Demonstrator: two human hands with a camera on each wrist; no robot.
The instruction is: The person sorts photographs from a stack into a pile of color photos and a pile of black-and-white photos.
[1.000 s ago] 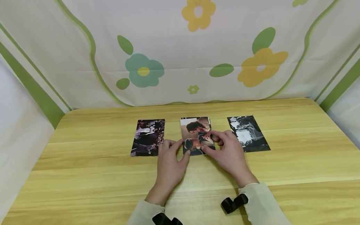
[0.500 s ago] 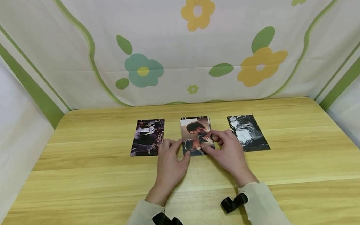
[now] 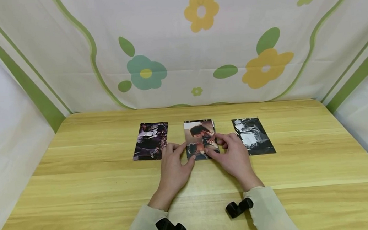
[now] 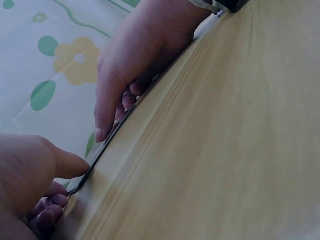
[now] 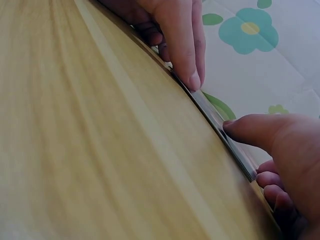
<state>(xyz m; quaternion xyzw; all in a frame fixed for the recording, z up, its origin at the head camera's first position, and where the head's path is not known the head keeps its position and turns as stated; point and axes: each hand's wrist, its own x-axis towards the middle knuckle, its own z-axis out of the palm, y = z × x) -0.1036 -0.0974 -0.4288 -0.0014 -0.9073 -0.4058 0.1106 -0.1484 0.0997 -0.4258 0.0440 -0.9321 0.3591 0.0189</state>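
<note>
Your left hand [image 3: 174, 169] and right hand [image 3: 235, 157] both pinch the near edge of the middle photo [image 3: 200, 137], thumbs at its lower corners. It lies on the table [image 3: 79, 179], just beyond your fingers, between two other photos.

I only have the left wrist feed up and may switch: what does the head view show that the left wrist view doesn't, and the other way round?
Only the head view shows three photos in a row on the table: the left photo, the right photo and the face of the middle photo. Only the left wrist view shows the middle photo edge-on, a thin dark strip on the wood. Both show the left hand and right hand with fingertips at that photo's edges, and the flowered backdrop.
</note>
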